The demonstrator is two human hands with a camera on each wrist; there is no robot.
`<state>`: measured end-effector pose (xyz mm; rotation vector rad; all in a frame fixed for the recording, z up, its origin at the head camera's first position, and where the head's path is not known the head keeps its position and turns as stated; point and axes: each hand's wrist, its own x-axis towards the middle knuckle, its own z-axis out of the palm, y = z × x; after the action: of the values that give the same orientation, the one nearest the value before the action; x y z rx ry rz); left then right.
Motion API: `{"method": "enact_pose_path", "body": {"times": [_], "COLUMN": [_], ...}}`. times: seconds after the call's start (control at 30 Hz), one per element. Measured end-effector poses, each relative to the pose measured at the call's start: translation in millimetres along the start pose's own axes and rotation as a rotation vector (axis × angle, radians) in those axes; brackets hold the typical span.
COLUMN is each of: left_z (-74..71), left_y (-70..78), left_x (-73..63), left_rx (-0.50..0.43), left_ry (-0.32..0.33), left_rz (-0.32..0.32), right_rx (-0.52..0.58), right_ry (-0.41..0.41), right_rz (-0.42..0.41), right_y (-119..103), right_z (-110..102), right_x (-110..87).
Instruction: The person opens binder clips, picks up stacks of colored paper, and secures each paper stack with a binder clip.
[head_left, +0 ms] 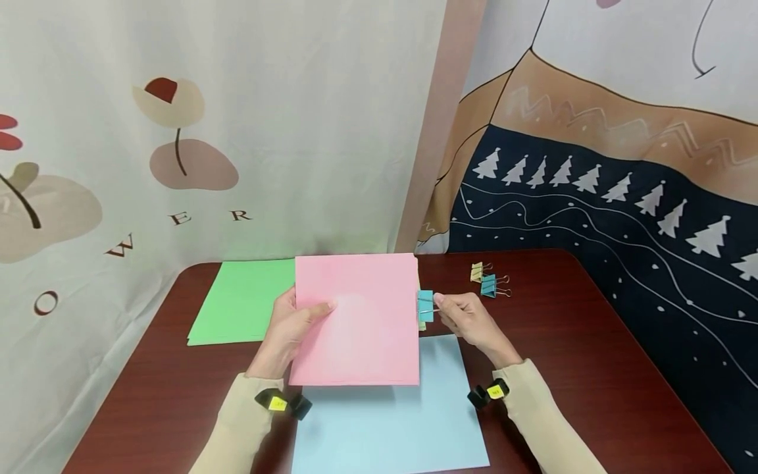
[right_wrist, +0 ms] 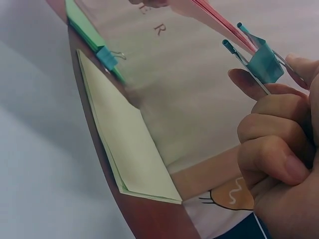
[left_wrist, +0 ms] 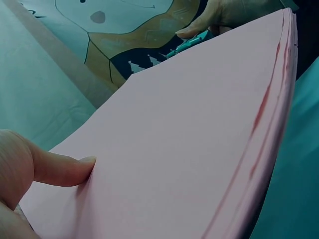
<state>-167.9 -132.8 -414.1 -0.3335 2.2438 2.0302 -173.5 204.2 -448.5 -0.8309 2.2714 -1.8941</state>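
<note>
My left hand (head_left: 288,332) grips a stack of pink paper (head_left: 361,342) by its left side, thumb pressed on the front sheet. The stack is raised and tilted toward me; its layered edges (left_wrist: 285,64) show in the left wrist view. At its right edge sits a blue binder clip (head_left: 425,307). My right hand (head_left: 472,324) pinches this clip by its wire handles between thumb and index finger. In the right wrist view the clip (right_wrist: 265,64) straddles the pink edge, and the other fingers are curled below it.
Light blue paper (head_left: 391,434) lies on the dark red table (head_left: 568,368) in front. Green paper (head_left: 243,303) lies back left, a blue clip (right_wrist: 105,58) on its edge. Pale yellow paper (right_wrist: 129,134) lies behind the pink stack. Yellow (head_left: 477,272) and blue binder clips (head_left: 489,286) lie back right.
</note>
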Motion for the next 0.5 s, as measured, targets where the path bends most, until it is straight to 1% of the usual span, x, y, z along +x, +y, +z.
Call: {"method": "enact_pose_path", "body": {"times": [0.13, 0.3, 0.43, 0.5], "left_z": [1.2, 3.8, 6.9, 8.3], "left_y": [-0.4, -1.3, -1.3, -1.6], "left_x": [-0.1, -0.2, -1.7, -2.7], "left_rx": [0.01, 0.04, 0.047, 0.048], "left_ry": [0.009, 0.03, 0.041, 0.043], "left_rz": [0.002, -0.009, -0.012, -0.008], "right_rx": [-0.007, -0.009, -0.026, -0.051], "right_ry": [0.019, 0.016, 0.058, 0.089], "right_rz": [0.008, 0.028, 0.055, 0.086], "right_y": [-1, -1, 1, 3], "right_z": [3, 8, 12, 14], "right_x": [-0.9, 0.4, 0.3, -0.2]}}
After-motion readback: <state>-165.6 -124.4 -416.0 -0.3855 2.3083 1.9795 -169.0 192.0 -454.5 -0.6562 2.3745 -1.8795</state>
